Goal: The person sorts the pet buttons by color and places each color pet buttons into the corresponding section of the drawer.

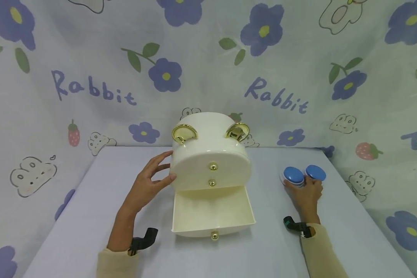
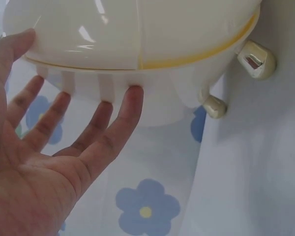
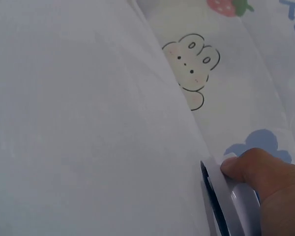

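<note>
A cream drawer box with gold ear-shaped trims and gold knobs stands mid-table. Its bottom drawer is pulled out, with no contents visible. My left hand spreads its fingers against the box's left side. In the left wrist view, the fingertips touch the glossy shell. Over to the right, my right hand grips a round white thing with a blue top. A second blue-topped round thing sits beside it, close to the fingers. The right wrist view shows the thumb pressed on a white rim.
White cloth covers the table. A patterned curtain with flowers and rabbits hangs behind and along both sides. The open drawer juts toward the front, between my forearms. Each wrist wears a black camera mount.
</note>
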Tool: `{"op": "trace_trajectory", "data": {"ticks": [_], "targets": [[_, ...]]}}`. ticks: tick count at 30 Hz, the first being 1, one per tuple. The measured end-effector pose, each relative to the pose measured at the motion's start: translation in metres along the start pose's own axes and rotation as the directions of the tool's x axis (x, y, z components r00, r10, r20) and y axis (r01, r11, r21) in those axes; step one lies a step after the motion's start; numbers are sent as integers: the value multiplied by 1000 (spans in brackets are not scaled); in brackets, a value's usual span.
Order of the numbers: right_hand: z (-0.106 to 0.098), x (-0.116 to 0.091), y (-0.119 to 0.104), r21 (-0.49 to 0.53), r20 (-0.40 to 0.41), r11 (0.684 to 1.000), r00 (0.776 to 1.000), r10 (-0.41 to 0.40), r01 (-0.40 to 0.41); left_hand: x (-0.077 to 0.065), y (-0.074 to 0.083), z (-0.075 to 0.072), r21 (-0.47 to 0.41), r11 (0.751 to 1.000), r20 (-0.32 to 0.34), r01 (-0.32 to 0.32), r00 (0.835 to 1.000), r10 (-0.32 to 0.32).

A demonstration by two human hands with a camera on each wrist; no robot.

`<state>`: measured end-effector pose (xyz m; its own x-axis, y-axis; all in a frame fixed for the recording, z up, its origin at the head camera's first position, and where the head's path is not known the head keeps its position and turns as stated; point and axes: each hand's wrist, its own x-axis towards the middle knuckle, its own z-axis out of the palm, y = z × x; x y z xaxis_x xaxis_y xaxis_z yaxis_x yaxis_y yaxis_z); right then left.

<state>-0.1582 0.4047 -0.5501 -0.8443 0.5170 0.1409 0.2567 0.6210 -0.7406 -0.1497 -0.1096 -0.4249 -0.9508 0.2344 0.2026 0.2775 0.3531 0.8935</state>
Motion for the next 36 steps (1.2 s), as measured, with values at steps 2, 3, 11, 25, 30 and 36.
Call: {"op": "trace_trajectory", "data": {"ticks": [2,3,11,25,30,36], "targets": [[1,-4,-1,12,18,1000,1000,14,-14,0,0,0,2,1000,2,0,1000,0],[1,-6,-2,26,26,1000,1000,16,-17,-1,0,0,3,1000,3,0,1000,0],[6,-22,-14,138,28,989,998,-50,45,-2,1,0,1,1000,1,-4,1000,4],[10,-42,-23,153,1,981,993,-118,116,-3,2,0,0,1000,-1,-8,1000,8],[10,-43,-22,160,3,981,994,-113,111,-3,2,0,8,1000,-3,-8,1000,8],[10,-44,-24,173,0,979,994,-111,110,-3,2,-1,13,1000,-2,-9,1000,9]]}}
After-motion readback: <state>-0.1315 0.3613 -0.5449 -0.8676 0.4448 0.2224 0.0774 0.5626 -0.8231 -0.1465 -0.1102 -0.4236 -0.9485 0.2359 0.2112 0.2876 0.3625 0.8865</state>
